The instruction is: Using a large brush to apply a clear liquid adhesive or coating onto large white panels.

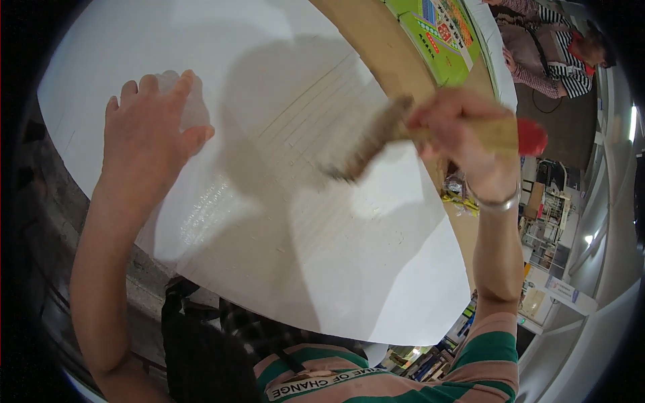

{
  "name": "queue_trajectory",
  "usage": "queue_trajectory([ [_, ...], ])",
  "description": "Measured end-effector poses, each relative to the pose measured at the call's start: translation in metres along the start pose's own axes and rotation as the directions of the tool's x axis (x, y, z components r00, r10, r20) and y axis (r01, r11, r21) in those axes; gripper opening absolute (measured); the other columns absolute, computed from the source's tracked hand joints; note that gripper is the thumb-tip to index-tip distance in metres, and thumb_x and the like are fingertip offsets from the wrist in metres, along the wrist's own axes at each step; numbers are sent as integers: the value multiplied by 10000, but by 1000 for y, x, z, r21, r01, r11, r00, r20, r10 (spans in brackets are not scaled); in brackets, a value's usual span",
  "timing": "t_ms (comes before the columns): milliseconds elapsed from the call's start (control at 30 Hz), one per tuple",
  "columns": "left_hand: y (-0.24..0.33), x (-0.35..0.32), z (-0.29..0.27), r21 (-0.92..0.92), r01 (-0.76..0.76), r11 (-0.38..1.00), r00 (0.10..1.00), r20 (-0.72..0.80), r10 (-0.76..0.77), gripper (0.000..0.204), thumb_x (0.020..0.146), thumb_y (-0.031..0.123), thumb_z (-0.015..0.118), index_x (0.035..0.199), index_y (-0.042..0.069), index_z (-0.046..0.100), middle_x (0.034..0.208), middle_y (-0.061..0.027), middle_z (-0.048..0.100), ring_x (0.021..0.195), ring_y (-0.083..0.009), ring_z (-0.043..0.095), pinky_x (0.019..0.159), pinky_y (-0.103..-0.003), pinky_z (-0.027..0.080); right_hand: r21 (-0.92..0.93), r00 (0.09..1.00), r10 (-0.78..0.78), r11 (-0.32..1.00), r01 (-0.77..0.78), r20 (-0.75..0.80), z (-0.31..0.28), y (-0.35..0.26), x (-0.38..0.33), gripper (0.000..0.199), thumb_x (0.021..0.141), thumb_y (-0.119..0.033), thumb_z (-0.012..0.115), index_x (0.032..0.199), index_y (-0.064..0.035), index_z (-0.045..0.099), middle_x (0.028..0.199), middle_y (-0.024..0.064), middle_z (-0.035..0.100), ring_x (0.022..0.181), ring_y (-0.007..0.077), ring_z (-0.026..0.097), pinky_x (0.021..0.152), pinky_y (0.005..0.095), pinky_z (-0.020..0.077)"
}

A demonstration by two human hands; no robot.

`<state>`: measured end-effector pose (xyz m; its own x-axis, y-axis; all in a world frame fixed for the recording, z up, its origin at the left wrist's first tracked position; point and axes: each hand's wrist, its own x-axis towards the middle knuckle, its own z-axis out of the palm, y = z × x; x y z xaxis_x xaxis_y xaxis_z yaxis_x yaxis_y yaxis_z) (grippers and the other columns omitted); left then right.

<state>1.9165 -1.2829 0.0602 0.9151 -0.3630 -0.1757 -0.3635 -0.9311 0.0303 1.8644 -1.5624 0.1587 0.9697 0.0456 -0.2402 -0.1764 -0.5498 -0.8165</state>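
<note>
Brush (390,127): likely light, soft bristles (363,151) — grip handle (504,136).
Right hand (460,131): closed on handle.
Left hand (144,134): fingers spread over sheet (376,289).

Green printed package (435,50): positioned on the tan counter (366,33), upper right. Person in striped sleeves (547,54): located beyond the counter. Lit tube lamp (633,125): right edge. White sign panel (562,289): lower right.

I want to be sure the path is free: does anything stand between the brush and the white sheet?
Nothing visible stands between the brush, held in the right hand, and the white sheet below. The left hand is spread over the sheet's left part, away from the brush.
</note>
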Motion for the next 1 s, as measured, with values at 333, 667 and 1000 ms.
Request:
queue_trajectory([
  [333, -6, -7, 1, 41, 34, 999, 999, 4, -34, 623, 743, 312, 683, 1297, 119, 476, 1094, -164, 547, 1067, -318, 500, 961, -432, 373, -52, 985, 34, 998, -25, 170, -12, 38, -54, 86, 774, -9, 562, 692, -10, 586, 692, 51, 610, 558, 104, 559, 523, 224, 431],
  [667, -20, -4, 13, 51, 43, 998, 998, -55, -40, 615, 746, 311, 684, 1303, 144, 486, 1076, -143, 562, 1014, -296, 519, 921, -416, 408, -63, 982, 107, 993, -98, 158, -18, 52, -70, 89, 765, -55, 601, 694, -2, 594, 661, 46, 611, 610, 86, 580, 544, 222, 441],
  [1000, -42, 7, 40, 20, 58, 998, 996, -62, -57, 676, 734, 413, 670, 1334, 187, 455, 1184, -142, 544, 1068, -311, 514, 937, -435, 417, -59, 995, -31, 998, 37, 91, -9, 35, -52, 115, 804, -121, 601, 726, -41, 627, 626, 27, 596, 555, 77, 559, 497, 219, 429],
])
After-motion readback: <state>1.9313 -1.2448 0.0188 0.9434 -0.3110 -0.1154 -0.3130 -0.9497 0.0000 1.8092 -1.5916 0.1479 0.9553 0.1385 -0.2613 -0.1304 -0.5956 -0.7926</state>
